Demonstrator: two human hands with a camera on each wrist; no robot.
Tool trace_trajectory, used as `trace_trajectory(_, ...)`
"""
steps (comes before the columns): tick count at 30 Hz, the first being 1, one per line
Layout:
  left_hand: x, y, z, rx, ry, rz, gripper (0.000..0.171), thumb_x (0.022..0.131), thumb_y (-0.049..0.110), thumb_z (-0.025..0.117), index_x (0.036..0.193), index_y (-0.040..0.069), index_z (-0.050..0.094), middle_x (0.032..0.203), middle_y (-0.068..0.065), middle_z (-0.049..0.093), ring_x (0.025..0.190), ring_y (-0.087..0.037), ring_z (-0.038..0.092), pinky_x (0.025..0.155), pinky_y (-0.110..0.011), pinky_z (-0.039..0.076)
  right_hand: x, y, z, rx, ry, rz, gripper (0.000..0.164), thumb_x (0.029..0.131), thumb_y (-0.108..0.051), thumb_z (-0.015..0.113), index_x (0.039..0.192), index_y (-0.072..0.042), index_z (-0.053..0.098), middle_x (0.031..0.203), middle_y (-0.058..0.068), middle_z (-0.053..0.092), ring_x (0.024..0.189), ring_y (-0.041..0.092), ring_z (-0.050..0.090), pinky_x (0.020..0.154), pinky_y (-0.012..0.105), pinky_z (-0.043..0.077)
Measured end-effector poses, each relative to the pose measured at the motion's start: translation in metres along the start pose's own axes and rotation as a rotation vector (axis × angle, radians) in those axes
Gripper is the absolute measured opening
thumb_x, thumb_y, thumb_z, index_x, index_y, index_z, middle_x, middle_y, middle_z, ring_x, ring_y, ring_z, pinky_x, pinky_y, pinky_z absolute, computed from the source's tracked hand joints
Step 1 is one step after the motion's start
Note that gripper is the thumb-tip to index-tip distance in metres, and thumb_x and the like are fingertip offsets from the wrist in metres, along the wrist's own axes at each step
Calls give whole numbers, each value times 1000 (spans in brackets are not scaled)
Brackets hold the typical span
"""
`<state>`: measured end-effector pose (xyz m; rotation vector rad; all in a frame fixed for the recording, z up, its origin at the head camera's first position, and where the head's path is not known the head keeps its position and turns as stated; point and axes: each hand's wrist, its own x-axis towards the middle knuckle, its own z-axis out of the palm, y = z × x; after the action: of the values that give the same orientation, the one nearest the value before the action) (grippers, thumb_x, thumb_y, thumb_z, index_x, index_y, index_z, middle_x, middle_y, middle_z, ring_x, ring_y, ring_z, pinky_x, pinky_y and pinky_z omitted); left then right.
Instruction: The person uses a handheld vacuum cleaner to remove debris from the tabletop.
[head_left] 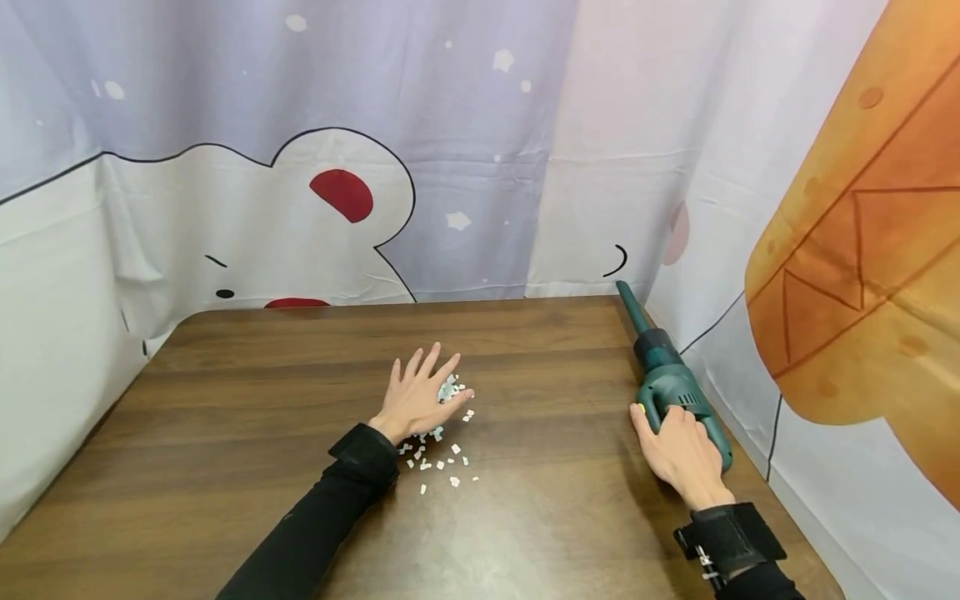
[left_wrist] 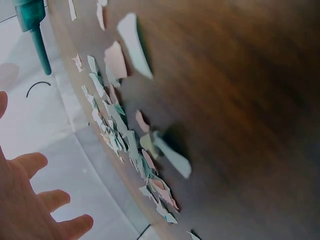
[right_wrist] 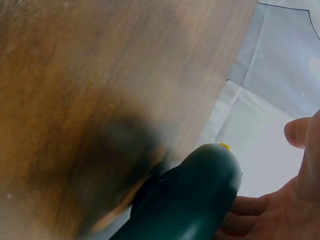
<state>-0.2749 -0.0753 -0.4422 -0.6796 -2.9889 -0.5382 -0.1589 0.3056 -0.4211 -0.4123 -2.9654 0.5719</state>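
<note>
1. Printed curtains (head_left: 480, 150) with a cartoon bear and an orange shape hang round the far and right sides of a brown wooden table (head_left: 225, 433).
2. Small white paper scraps (head_left: 442, 442) lie scattered near the middle of the table; in the left wrist view they show as a loose, overlapping band of pale torn bits (left_wrist: 125, 135) on the wood.
3. At the left edge of the scraps the left hand (head_left: 420, 396) lies flat on the table, palm down, its fingers straight and spread apart, pointing to the far side; some scraps lie right against the fingers. It grips nothing.
4. A green handheld vacuum (head_left: 671, 383) lies along the right edge of the table, its narrow nozzle pointing to the far corner by the curtain.
5. Over the near end of the vacuum's body rests the right hand (head_left: 682, 454), with the thumb along the left side of the tool beside a small yellow button; the fingers curl round the handle (right_wrist: 195, 200).
6. Both forearms wear black sleeves, and a black strap (head_left: 727, 537) sits on the right wrist.
7. Vacuum and scraps lie well apart.
</note>
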Motion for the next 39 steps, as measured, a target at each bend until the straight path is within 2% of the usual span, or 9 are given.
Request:
trace_trajectory(2, 0, -1, -1, 5, -1, -6, 76, 98, 69, 43, 161, 27, 32, 169, -11, 14, 154, -39, 11, 118, -68, 5, 1, 1, 1, -1, -2, 9, 90, 102, -67, 30, 114, 18, 54, 110, 39, 57, 98, 55, 58, 73, 59, 49)
trace_trajectory(7, 0, -2, -1, 8, -3, -9, 77, 98, 69, 43, 161, 27, 32, 169, -11, 14, 154, -40, 11, 118, -68, 4, 5, 5, 3, -26, -30, 16, 89, 101, -68, 28, 111, 15, 57, 105, 36, 60, 93, 52, 61, 68, 56, 49)
trace_trajectory(10, 0, -3, -1, 4, -6, -10, 77, 98, 69, 43, 161, 26, 32, 170, -11, 13, 154, -40, 10, 119, -67, 3, 7, 6, 3, -30, -62, 26, 89, 101, -69, 27, 110, 14, 57, 98, 31, 62, 86, 45, 63, 64, 51, 49)
trace_trajectory(14, -1, -3, -2, 3, -2, -14, 77, 98, 69, 44, 161, 26, 32, 169, -12, 14, 154, -40, 10, 119, -67, 3, 10, 7, 5, -31, -119, 52, 92, 100, -72, 26, 114, 14, 56, 91, 25, 62, 80, 36, 62, 61, 47, 46)
trace_trajectory(22, -2, -4, -3, 16, -1, -19, 77, 97, 70, 43, 161, 27, 32, 169, -13, 16, 154, -39, 11, 119, -67, 5, 18, 11, 9, -39, -194, 80, 91, 98, -72, 34, 122, 14, 51, 87, 21, 58, 77, 34, 59, 64, 48, 44)
trace_trajectory(27, -2, -5, -3, 19, -9, -18, 77, 97, 69, 43, 161, 27, 32, 169, -13, 15, 154, -39, 10, 119, -67, 4, 22, 9, 11, -38, -203, 61, 74, 98, -60, 46, 118, 11, 54, 84, 19, 58, 76, 35, 59, 64, 49, 46)
trace_trajectory(31, -2, -5, -4, 30, -5, -10, 76, 97, 69, 44, 161, 27, 33, 169, -14, 16, 154, -40, 12, 118, -68, 5, 24, 8, 12, -41, -187, 47, 49, 98, -44, 55, 102, 5, 58, 78, 15, 55, 72, 33, 57, 62, 46, 46)
trace_trajectory(35, -3, -7, -6, 43, -6, -13, 77, 97, 69, 44, 161, 27, 33, 169, -13, 16, 154, -40, 12, 119, -67, 5, 25, 9, 12, -40, -214, 43, 32, 97, -31, 55, 84, -3, 56, 71, 11, 54, 69, 31, 57, 61, 44, 45)
trace_trajectory(39, -4, -9, -7, 41, -8, -12, 77, 97, 69, 44, 161, 26, 33, 169, -14, 16, 154, -40, 12, 119, -67, 5, 25, 10, 10, -15, -272, 50, 29, 97, -25, 50, 76, -6, 58, 62, 5, 61, 63, 25, 59, 59, 41, 46)
